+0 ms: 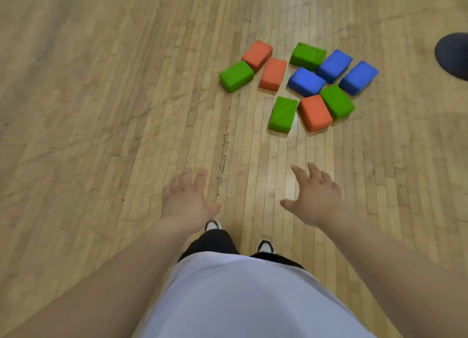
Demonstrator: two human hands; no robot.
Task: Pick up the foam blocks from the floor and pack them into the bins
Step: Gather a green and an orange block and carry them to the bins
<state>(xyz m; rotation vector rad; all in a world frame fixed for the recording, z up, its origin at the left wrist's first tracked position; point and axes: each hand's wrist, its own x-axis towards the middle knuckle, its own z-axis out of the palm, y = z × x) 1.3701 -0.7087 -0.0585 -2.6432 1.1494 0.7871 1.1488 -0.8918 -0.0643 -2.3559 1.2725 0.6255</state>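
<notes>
Blocks first: ten foam blocks sit in a loose cluster on the wooden floor (101, 110), out ahead of the person and a bit to their right.

On the left side of the bunch, the left green block (236, 75) touches the back orange block (257, 55), and the middle orange block (273, 73) lies just beside both. Further right, the back green block (307, 55) sits against the back blue block (334, 65). The middle blue block (306, 81) is tucked in front of those, and the right blue block (358, 77) is out on the right side of the group. Closest to the person is a row of three: the near green block (283, 113), then the near orange block (314, 112), which is pressed up against the right green block (336, 102). All of them lie flat.

Both bare arms are stretched forward. The left hand (186, 198) is palm down with its fingers loose and spread, and it's got nothing in it. Same deal with the right hand (315, 196): wide open, thumb out to the side, empty. Both hands are well short of the cluster.

Other stuff: a dark scuff line (224, 155) runs along the boards between the hands. Below them you can see black-and-white shoes (265, 246), dark trousers (212, 241) and a white shirt (240, 299). A dark round thing (453, 55) is cut off on the right, and I can't tell what it is.
</notes>
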